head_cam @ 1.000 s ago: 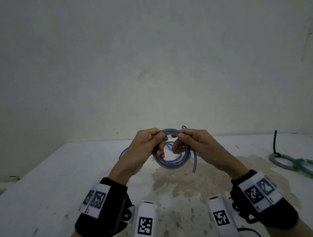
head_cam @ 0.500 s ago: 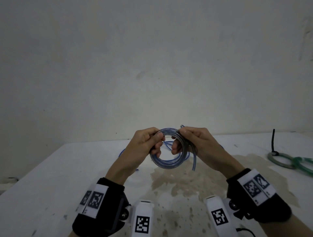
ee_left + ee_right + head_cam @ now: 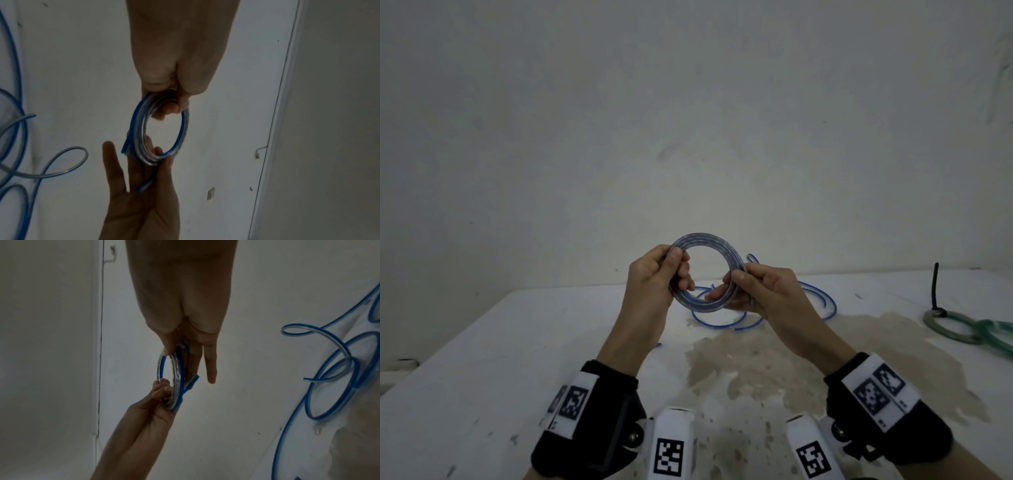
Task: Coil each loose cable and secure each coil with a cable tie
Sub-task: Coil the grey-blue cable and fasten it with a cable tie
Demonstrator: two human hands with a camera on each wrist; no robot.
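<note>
Held up above the white table (image 3: 482, 359), between both hands: a coil (image 3: 705, 240) of clear, blue-striped cable, several turns, ring upright and facing the head camera. Left hand (image 3: 654, 281) gripping the coil's left side, fingers curled round the turns, thumb on the outer face. Right hand (image 3: 767, 294) pinching the right side between thumb and forefinger; seen from the left wrist, remaining fingers (image 3: 109, 155) stretched out fairly straight behind the ring. A short cut end (image 3: 193, 379) sticking out of the coil by the right fingers. More loose blue cable (image 3: 822, 298) lying in loops on the table just behind the hands, possibly a separate piece, hard to tell. Far right on the table, well apart: a green coil (image 3: 962, 329) cinched by a dark tie (image 3: 936, 287) standing upright.
</note>
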